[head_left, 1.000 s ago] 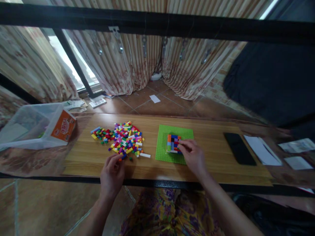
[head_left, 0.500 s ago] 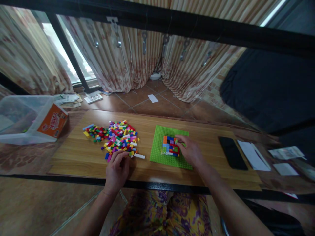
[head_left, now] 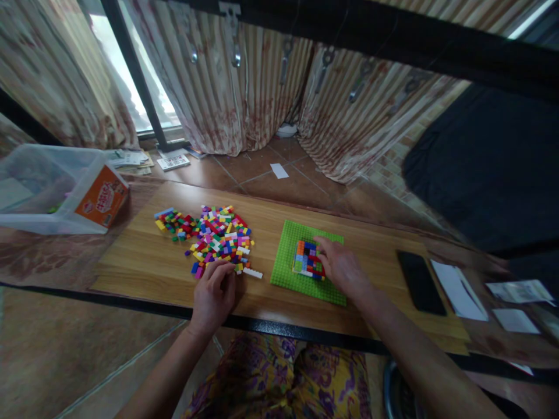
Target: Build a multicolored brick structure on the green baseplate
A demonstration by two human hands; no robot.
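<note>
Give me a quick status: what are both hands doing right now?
Left hand at near edge of brick pile, fingers curled. Right hand on brick block on green baseplate. Phone lies off to the right, apart.

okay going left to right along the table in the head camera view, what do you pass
Clear plastic bin → orange box → loose brick pile → left hand → green baseplate → brick block → right hand → black phone → white papers.

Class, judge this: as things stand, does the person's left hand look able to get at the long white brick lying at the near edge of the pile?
Probably yes. The left hand rests right beside the white brick, with only bare table between them.
</note>
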